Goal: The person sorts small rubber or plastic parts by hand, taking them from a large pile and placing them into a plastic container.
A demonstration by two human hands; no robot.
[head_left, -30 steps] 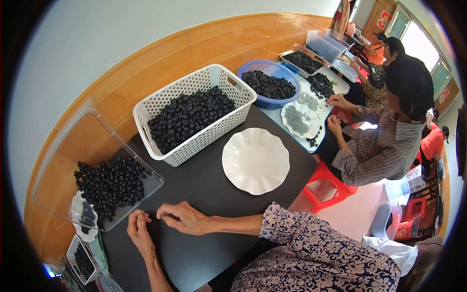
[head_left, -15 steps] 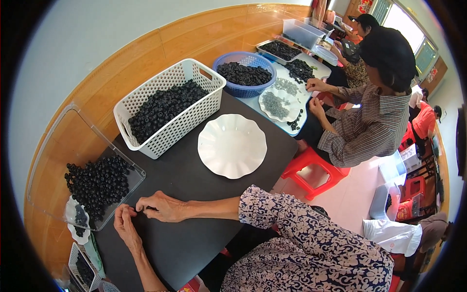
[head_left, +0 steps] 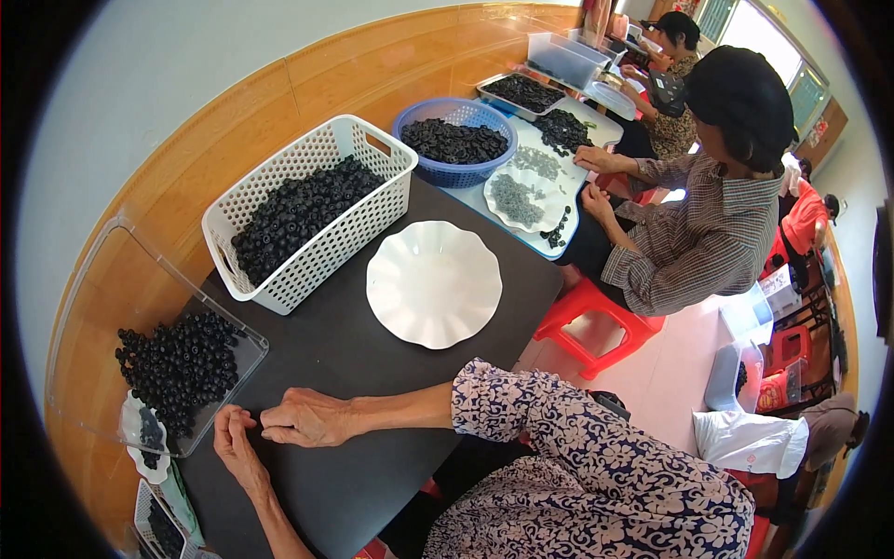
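Note:
My left hand (head_left: pixel 240 452) and my right hand (head_left: pixel 309 417) hover close together over the near left of the dark table (head_left: pixel 363 382). Fingertips are pinched on both; whatever they hold is too small or hidden. Right beside my left hand, a clear plastic bin (head_left: pixel 262 348) lies tipped toward the table, with a heap of small black round parts (head_left: pixel 182 368) in it. Beyond my right hand stands a white perforated basket (head_left: pixel 358 238) filled with similar black parts (head_left: pixel 298 219), some showing a hole. A white scalloped plate (head_left: pixel 434 284) sits bare to its right.
A co-worker in a striped shirt (head_left: pixel 712 238) handles small pieces at the adjoining table. There stand a blue basket (head_left: pixel 466 174) of black pieces and a white plate (head_left: pixel 540 221) with grey bits. A red stool (head_left: pixel 596 331) stands right of my table. A small white dish (head_left: pixel 133 424) sits at far left.
My hands have drawn slightly apart, and my right fingers have closed further. The whole view has shifted a little, so the things appear slightly farther left.

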